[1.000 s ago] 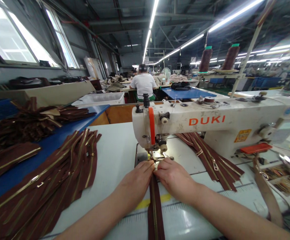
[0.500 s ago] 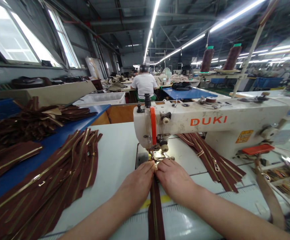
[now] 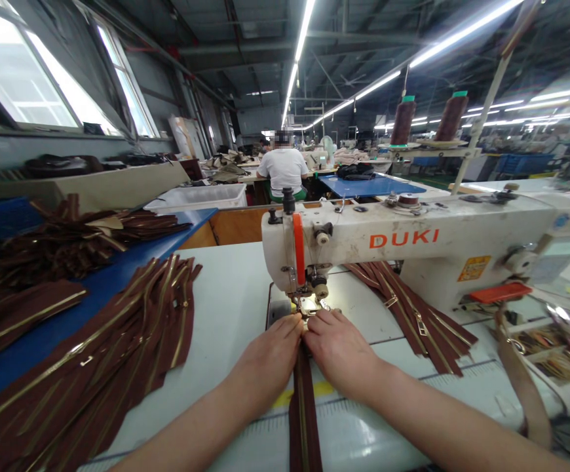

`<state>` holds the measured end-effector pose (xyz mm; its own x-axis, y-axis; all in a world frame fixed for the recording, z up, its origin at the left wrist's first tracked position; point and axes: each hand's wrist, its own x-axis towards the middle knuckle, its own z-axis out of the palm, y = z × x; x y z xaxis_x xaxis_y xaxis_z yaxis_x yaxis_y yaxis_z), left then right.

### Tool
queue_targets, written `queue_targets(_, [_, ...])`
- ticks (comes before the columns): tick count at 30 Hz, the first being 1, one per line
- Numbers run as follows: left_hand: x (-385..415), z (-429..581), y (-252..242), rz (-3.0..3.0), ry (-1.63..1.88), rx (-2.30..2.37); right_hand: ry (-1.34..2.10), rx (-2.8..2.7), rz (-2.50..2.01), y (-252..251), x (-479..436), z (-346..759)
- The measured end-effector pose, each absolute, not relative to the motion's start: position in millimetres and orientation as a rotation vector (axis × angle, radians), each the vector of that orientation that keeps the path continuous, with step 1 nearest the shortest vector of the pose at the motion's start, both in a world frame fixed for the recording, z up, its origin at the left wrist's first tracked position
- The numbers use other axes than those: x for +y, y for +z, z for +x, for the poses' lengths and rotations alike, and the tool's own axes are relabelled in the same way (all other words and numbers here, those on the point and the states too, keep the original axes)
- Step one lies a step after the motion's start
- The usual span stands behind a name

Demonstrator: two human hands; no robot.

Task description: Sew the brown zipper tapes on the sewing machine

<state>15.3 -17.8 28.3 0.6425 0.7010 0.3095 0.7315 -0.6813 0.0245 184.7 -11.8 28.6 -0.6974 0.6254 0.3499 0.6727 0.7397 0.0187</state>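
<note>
While our left hand (image 3: 270, 357) and right hand (image 3: 341, 351) stayed pressed flat, fingers together, on the brown zipper (image 3: 303, 406) at the presser foot (image 3: 308, 305) of the sewing machine (image 3: 413, 246), little had shifted on the counter (image 3: 226, 308); we judged stitching was ongoing.

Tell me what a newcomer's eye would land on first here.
Dead centre, the left hand and right hand press a long brown zipper tape with brass teeth flat at the presser foot of the white DUKI sewing machine. To the left, a heap of matching brown zipper strips sprawls over the pale table's edge.
</note>
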Motion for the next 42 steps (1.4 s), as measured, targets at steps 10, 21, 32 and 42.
queue_targets(10, [-12.0, 11.8, 27.3, -2.757, -0.522, -1.178, -0.204, -2.610, -1.046, 28.8, -8.4, 182.2])
queue_targets(21, [-14.1, 5.3, 19.0, -2.674, -0.643, -1.165, -0.147, -2.588, -1.028, 29.4, -9.3, 186.2])
queue_targets(32, [-16.3, 4.5, 20.4, -2.713, -0.714, -1.235, -0.153, -2.600, -1.010, 28.0, -7.9, 186.4])
queue_targets(42, [-14.2, 10.1, 32.2, -2.783, -0.665, -1.246, -0.179, -2.600, -1.014, 28.3, -8.1, 185.9])
